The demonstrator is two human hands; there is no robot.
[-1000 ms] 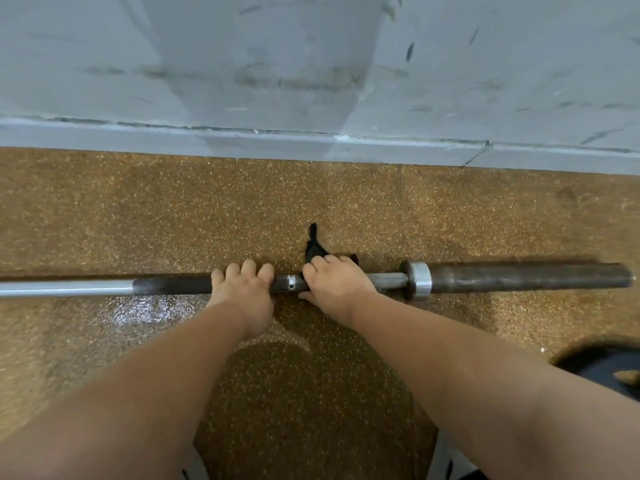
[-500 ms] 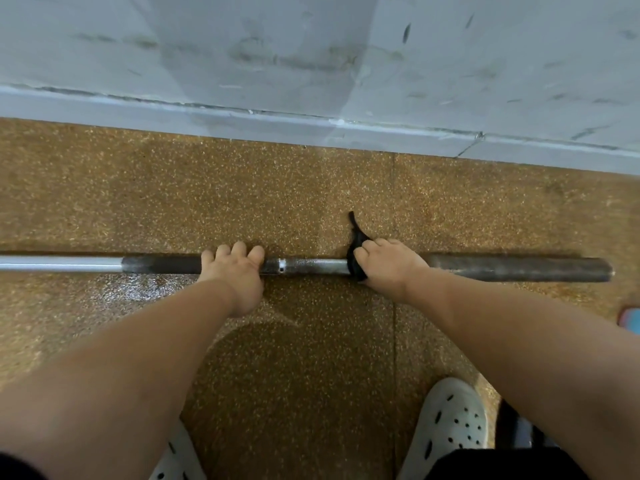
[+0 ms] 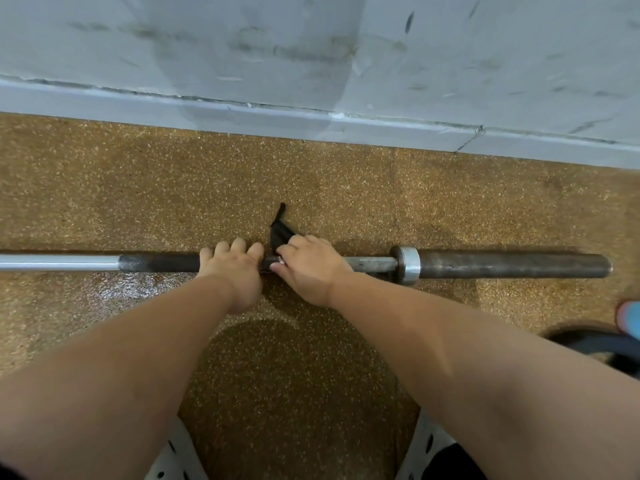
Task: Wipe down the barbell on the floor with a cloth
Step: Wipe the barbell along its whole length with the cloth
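Observation:
A long steel barbell lies across the speckled brown floor, with a shiny collar and dark sleeve at the right end. My left hand grips the dark shaft near the middle, fingers curled over the top. Right beside it, my right hand wraps a black cloth around the shaft; a corner of the cloth sticks up beyond my fingers. The two hands nearly touch.
A scuffed grey wall with a skirting ledge runs behind the bar. A dark weight plate and a pink-and-blue object lie at the right edge. My white perforated clogs show at the bottom.
My right hand slid the cloth left along the shaft from near the collar to just beside my left hand. The left hand kept its grip.

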